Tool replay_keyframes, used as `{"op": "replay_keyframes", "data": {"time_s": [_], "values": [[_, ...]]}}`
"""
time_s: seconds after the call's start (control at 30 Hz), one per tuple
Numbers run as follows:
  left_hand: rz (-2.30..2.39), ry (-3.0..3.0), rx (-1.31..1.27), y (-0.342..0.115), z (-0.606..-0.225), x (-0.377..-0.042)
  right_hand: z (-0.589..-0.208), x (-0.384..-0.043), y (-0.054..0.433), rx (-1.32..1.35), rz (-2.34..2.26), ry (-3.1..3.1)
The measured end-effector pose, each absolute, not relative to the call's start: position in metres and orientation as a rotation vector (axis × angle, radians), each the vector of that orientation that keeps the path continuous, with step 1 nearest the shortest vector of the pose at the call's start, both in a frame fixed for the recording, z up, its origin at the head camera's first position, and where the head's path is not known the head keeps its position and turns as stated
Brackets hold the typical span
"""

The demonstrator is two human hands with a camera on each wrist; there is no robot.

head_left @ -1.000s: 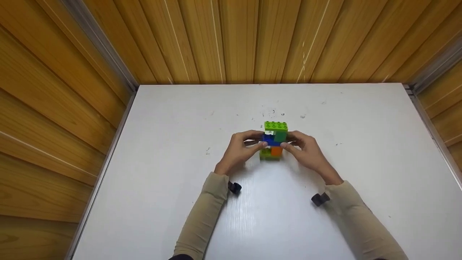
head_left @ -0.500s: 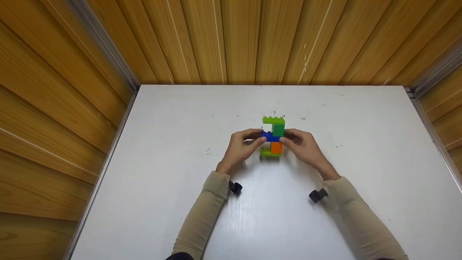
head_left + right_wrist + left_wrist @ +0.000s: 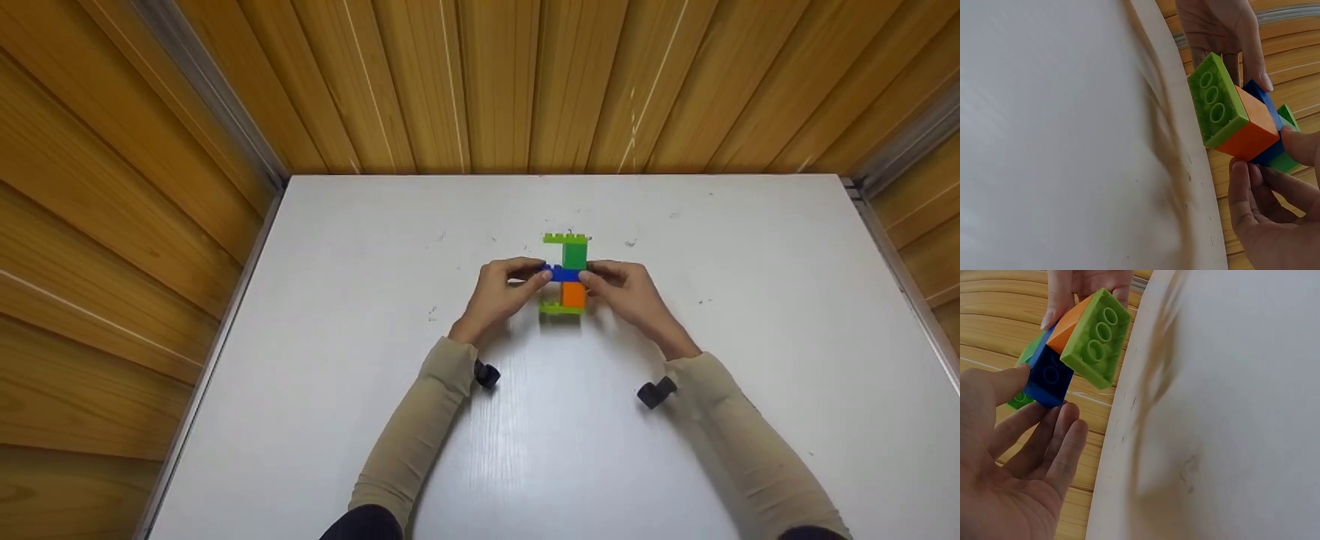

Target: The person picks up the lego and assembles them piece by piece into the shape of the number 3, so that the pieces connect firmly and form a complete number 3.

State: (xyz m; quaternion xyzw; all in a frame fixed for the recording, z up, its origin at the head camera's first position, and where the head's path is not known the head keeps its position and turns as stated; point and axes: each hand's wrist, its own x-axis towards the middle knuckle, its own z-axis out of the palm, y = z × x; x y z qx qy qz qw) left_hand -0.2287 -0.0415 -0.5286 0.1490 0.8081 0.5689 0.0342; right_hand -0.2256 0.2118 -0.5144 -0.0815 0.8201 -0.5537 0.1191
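Both hands hold up one stack of toy building bricks above the white table. At its middle is a blue brick (image 3: 564, 275); my left hand (image 3: 504, 294) pinches its left end between thumb and fingers. My right hand (image 3: 626, 294) grips the blue brick's right end the same way. Over it stands a green brick (image 3: 575, 256), capped by a flat lime brick (image 3: 564, 238) that juts left. Below the blue one come an orange brick (image 3: 1251, 127) and a lower lime brick (image 3: 1096, 342), whose hollow underside with round tubes faces the wrist cameras.
The white table (image 3: 337, 262) carries small dark scuff marks beyond the hands. Wooden slat walls (image 3: 495, 90) rise behind and at the sides, with a metal rail (image 3: 217, 97) at the left corner. Black wrist devices (image 3: 486, 374) sit at both sleeve cuffs.
Both hands have lifted the brick stack slightly and moved it away from the body. It has tilted, so the top lime brick's studs now show edge-on instead of from above.
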Motion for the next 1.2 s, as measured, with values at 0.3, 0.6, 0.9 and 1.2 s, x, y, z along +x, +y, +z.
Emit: {"op": "replay_keyframes", "data": {"time_s": [0.3, 0.6, 0.9, 1.2], "values": [[1.690, 2.529, 0.369, -0.033, -0.531, -0.238, -0.519, -0.235, 0.211, -0.128, -1.559, 2.459], [1.659, 2.550, 0.318, -0.030, -0.534, -0.245, -0.522, -0.242, 0.208, -0.097, -1.538, 2.474], [1.597, 2.573, 0.253, -0.027, -0.540, -0.248, -0.525, -0.245, 0.205, -0.047, -1.437, 2.488], [1.505, 2.562, 0.307, -0.028, -0.541, -0.249, -0.526, -0.247, 0.205, -0.012, -1.404, 2.483]]}}
